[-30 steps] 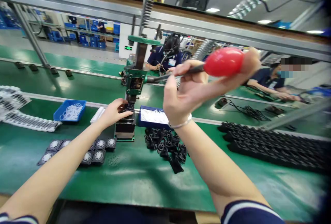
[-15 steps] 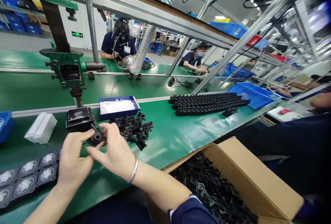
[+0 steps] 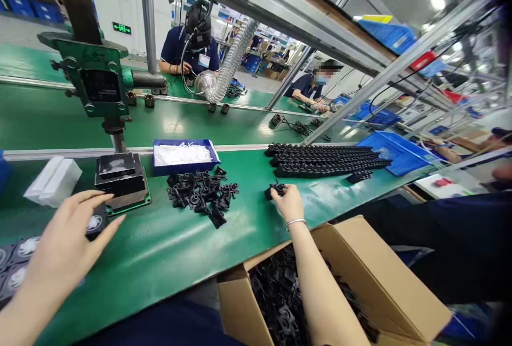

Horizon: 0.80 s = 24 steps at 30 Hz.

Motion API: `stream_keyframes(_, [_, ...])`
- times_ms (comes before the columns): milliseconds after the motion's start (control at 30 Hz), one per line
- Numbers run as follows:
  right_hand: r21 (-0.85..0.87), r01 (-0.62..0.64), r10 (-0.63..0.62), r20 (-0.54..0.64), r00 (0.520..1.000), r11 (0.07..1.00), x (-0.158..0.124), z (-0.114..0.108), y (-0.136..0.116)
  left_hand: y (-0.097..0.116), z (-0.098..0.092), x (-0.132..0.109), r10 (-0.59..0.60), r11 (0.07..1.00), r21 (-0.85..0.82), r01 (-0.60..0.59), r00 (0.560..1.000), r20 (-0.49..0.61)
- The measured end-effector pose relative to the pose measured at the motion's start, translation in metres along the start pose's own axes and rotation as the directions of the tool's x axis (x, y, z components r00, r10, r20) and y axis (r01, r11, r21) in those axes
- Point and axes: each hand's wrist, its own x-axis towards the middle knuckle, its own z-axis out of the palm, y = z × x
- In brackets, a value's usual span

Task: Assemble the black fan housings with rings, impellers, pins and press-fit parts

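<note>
Head view: one black moulded plastic part (image 3: 276, 191), right there at my right hand's (image 3: 290, 204) fingertips, pinched; my left hand (image 3: 66, 239), fingers apart, beside one square black fan with white blades (image 3: 95, 223)!

The worktop (image 3: 160, 260) is smooth, glossy green, streaked with reflected light. The press head (image 3: 96, 82) is green-painted metal, its ram (image 3: 117, 142) bare and shiny. The loose parts (image 3: 196, 200) look like moulded black plastic with a low sheen. The carton (image 3: 384, 266) is matt brown cardboard, the crate (image 3: 394, 154) smooth blue plastic. The bracelet (image 3: 296, 222) is polished silvery metal; the duct (image 3: 236, 58) is ridged and shiny, the post (image 3: 148, 21) smooth, bright metal.
</note>
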Motion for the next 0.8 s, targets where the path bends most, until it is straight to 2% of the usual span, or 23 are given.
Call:
stream_keyframes(67, [-0.043,-0.049,0.049,0.002,0.999,0.998,0.023,-0.004,0.035,-0.031,0.000,-0.003,0.020,0.995,0.096,-0.031,0.993,0.120])
stream_keyframes(167, [-0.082,-0.086,0.087,0.013,0.996,0.993,0.046,-0.014,0.066,-0.061,0.007,-0.007,0.078,0.977,0.178,-0.115,0.975,0.207])
stream_keyframes(233, [-0.097,-0.096,0.097,0.011,0.995,0.991,0.057,-0.022,0.074,-0.067,0.010,-0.005,0.103,0.968,0.197,-0.157,0.961,0.258])
stream_keyframes(300, [-0.106,-0.089,0.088,-0.014,0.996,0.990,0.063,-0.028,0.073,-0.065,0.011,-0.001,0.103,0.973,0.163,-0.160,0.944,0.314])
stream_keyframes(367, [-0.106,-0.051,0.044,-0.062,0.997,0.993,0.062,-0.031,0.064,-0.059,0.009,0.005,0.076,0.987,0.103,-0.122,0.926,0.369])
stream_keyframes(433, [-0.088,0.041,-0.048,-0.077,0.996,0.995,0.051,-0.028,0.046,-0.054,0.005,0.010,0.039,0.994,0.073,-0.080,0.895,0.444])
stream_keyframes(500, [-0.040,0.196,-0.196,0.002,0.981,0.980,0.031,-0.015,0.020,-0.052,-0.001,0.013,0.017,0.994,0.081,-0.070,0.850,0.526])
stream_keyframes(567, [0.042,0.364,-0.366,0.145,0.919,0.931,0.008,0.005,-0.008,-0.052,-0.005,0.014,0.027,0.990,0.094,-0.101,0.809,0.587])
stream_keyframes(667, [0.144,0.513,-0.532,0.281,0.799,0.847,-0.018,0.039,-0.046,-0.053,-0.007,0.015,0.055,0.982,0.110,-0.155,0.788,0.614])
stream_keyframes(733, [0.157,0.542,-0.563,0.298,0.771,0.825,-0.021,0.053,-0.060,-0.049,-0.005,0.014,0.058,0.980,0.117,-0.162,0.790,0.611])
stream_keyframes(800, [0.143,0.543,-0.560,0.289,0.776,0.827,-0.016,0.056,-0.067,-0.040,-0.001,0.011,0.061,0.982,0.105,-0.155,0.794,0.605])
